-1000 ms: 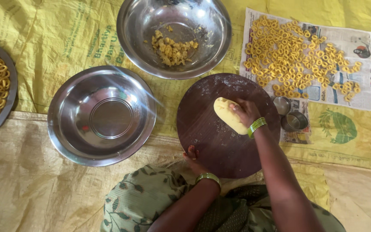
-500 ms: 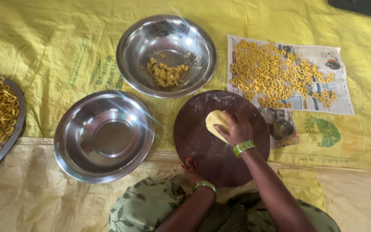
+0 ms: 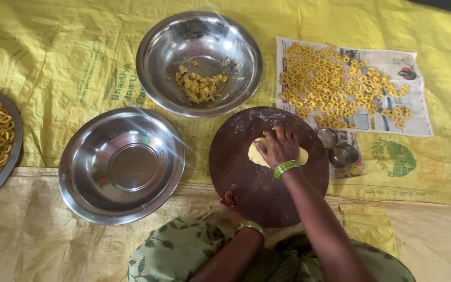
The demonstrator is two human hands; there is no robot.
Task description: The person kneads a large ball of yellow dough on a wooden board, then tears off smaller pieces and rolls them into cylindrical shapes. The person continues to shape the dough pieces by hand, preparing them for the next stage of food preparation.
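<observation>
Yellow woven sheeting (image 3: 53, 62) covers the floor, and a round dark wooden board (image 3: 257, 183) lies on it. On the board's far half sits a pale yellow, smooth dough lump (image 3: 255, 152). The right hand (image 3: 277, 147) presses palm-down on the dough, fingers curled over it. The left hand (image 3: 230, 201) grips the board's near edge.

2 steel bowls (image 3: 122, 166) sit on a yellow sheet (image 3: 53, 57), 1 holding dough bits (image 3: 200, 86); fried rings (image 3: 335, 86) cover a newspaper (image 3: 408, 112) beside 2 small cups (image 3: 343, 155).
</observation>
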